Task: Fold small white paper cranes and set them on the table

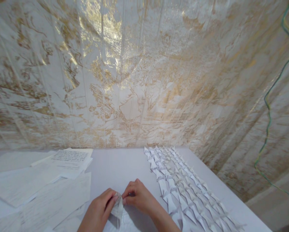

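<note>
A small folded piece of printed paper [118, 211] stands between my hands near the front of the white table. My left hand [104, 202] pinches its upper left side between thumb and fingers. On the other side, my right hand [136, 195] has its thumb and forefinger closed at the paper's upper right edge. The lower end of the paper tapers downward, and part of its left side is hidden behind my left fingers. Just right of my right hand, rows of folded white paper pieces [175, 180] cover that side of the table.
Loose sheets of paper [45, 196], some printed, lie overlapping on the left of the table [113, 164]. Behind it rises a wall covered in gold-patterned sheeting [125, 80]. A green and yellow wire [267, 119] hangs down the wall at the right.
</note>
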`<state>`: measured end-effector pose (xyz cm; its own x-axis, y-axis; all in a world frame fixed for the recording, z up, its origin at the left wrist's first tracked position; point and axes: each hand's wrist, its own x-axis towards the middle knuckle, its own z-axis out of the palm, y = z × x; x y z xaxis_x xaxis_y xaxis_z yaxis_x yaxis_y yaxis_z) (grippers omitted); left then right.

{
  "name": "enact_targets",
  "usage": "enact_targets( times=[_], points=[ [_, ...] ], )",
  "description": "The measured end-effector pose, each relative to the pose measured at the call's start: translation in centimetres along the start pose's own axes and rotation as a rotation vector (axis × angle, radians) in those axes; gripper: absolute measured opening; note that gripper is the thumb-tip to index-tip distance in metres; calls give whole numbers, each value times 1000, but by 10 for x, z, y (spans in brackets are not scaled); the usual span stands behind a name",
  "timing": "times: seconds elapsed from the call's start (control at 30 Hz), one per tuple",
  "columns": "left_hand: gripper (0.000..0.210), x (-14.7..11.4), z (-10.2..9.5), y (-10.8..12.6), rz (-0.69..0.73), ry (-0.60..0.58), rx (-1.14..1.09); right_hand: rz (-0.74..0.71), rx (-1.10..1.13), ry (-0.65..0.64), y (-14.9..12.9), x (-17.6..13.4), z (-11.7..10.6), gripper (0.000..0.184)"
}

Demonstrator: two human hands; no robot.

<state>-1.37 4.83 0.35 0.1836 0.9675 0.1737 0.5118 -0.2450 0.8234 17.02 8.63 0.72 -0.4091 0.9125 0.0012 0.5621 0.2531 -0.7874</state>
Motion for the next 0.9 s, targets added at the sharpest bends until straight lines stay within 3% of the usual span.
enact_targets(
  times=[0.17,0.47,0.57,0.77,0.9],
  points=[
    [31,-1,0,0,-5,-2,-7,25,-27,2,-1,3,5,13],
    [30,-2,0,2,8,-12,-46,114,-305,7,-36,0,5,9],
    [31,-3,0,3,14,-20,-44,116,-315,5,-36,0,5,9],
    [7,-1,3,-2,-23,36,-10,97,-295,13,-30,1,6,5],
    [9,1,3,-1,-2,33,-12,88,-282,13,-30,0,5,7]
  ],
)
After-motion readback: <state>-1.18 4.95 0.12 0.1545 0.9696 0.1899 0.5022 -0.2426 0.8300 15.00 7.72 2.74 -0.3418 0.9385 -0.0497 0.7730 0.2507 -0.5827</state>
